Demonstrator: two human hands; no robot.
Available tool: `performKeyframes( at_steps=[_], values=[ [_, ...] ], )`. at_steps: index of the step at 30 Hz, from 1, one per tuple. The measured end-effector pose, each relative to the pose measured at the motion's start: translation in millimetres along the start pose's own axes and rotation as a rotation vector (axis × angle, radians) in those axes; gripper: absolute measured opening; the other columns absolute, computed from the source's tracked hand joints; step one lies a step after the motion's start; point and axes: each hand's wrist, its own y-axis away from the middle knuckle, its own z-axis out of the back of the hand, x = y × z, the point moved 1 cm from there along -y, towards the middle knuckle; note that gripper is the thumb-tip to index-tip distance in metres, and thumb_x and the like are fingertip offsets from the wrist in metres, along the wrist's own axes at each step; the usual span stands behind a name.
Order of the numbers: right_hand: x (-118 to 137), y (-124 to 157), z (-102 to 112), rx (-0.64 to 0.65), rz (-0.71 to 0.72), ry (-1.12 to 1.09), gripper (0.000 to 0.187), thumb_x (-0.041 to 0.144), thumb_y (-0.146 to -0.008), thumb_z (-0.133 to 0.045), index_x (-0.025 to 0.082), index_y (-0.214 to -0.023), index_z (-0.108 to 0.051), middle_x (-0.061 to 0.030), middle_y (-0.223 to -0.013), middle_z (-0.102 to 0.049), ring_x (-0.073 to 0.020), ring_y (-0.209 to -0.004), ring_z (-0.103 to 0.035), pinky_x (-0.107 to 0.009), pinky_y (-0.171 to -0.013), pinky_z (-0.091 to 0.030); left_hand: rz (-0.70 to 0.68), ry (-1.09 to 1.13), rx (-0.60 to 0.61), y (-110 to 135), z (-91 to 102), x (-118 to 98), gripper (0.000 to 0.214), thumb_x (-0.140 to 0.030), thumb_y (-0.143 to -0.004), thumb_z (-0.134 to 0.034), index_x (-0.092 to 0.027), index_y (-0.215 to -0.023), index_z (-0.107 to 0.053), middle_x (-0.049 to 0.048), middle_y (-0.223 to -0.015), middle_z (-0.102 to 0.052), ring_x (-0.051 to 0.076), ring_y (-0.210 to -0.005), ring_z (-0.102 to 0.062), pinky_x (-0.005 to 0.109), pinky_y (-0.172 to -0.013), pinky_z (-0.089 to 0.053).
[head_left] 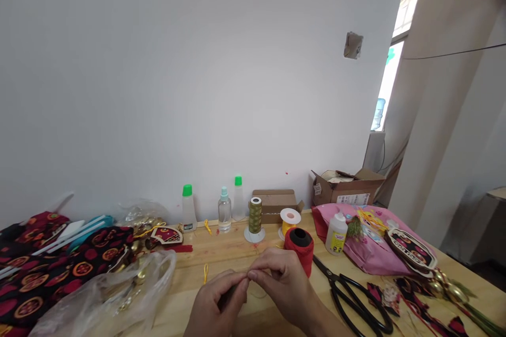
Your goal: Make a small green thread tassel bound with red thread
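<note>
Red spool (299,253): just beyond your right hand (283,281); a careless knuckle could topple it.
Pinch: your left hand (219,299) and right hand meet gripping a small piece (248,276), too hidden to identify, above the table (221,256); a slackened grip could drop it.
Scissors (334,277): to your right hand's right; sweeping outward could snag them.

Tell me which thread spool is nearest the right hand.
The red spool, just beyond the right hand; the olive spool and yellow spool stand farther back, nearer the wall.
</note>
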Motion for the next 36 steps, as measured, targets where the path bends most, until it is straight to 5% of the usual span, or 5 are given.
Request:
performKeyframes(
  at_steps=[8,18,28,32,36],
  values=[
    [4.6,-0.5,4.0,0.047,0.189,-0.027,0.012,0.014,-0.075,-0.06,0.01,-0.069,-0.07,-0.0058,-0.059,-0.061,-0.0114,-0.058,-0.056,-0.017,-0.054,-0.042,0.338,0.457,0.134,-3.0,-4.8,10.3,0.039,-0.051,-0.061,-0.062,-0.016,-0.049,-0.052,-0.0106,-0.041,-0.026,0.004,-0.037,-0.013,0.02,-0.037,-0.009],
    [2.5,2.7,8.7,0.032,0.194,0.244,0.013,0.02,-0.078,-0.056,0.015,-0.074,-0.067,-0.0024,-0.063,-0.051,-0.0106,-0.059,-0.05,-0.02,-0.052,-0.037,0.402,0.572,-0.002,-3.1,-2.6,2.4,0.038,-0.051,-0.055,-0.067,-0.014,-0.057,-0.06,-0.0106,-0.045,-0.025,0.005,-0.042,-0.01,0.02,-0.039,-0.007],
    [9.4,6.4,8.7,0.136,0.301,0.494,0.023,0.02,-0.084,-0.041,0.017,-0.077,-0.062,-0.0023,-0.065,-0.053,-0.011,-0.057,-0.049,-0.021,-0.05,-0.033,0.214,0.207,-0.002,-3.2,-2.8,-1.9,0.028,-0.043,-0.065,-0.061,-0.016,-0.06,-0.064,-0.0037,-0.053,-0.046,0.011,-0.054,-0.039,0.02,-0.052,-0.032],
    [4.5,0.2,14.4,0.149,0.155,0.321,0.016,0.018,-0.079,-0.051,0.018,-0.072,-0.065,-0.001,-0.066,-0.054,-0.0106,-0.061,-0.051,-0.02,-0.054,-0.036,0.008,-0.158,0.106,-0.6,-2.6,-9.3,0.029,-0.039,-0.076,-0.049,-0.018,-0.062,-0.064,-0.0008,-0.057,-0.052,0.015,-0.057,-0.047,0.022,-0.055,-0.036],
    [-7.2,-2.7,10.9,0.137,-0.073,0.041,0.012,0.019,-0.072,-0.06,0.015,-0.063,-0.066,0.0006,-0.058,-0.051,-0.0102,-0.057,-0.048,-0.018,-0.051,-0.036,-0.086,-0.217,0.08,1.7,-1.0,-9.4,0.025,-0.035,-0.076,-0.05,-0.02,-0.062,-0.065,0.0006,-0.059,-0.057,0.016,-0.057,-0.052,0.022,-0.055,-0.04]
  ],
)
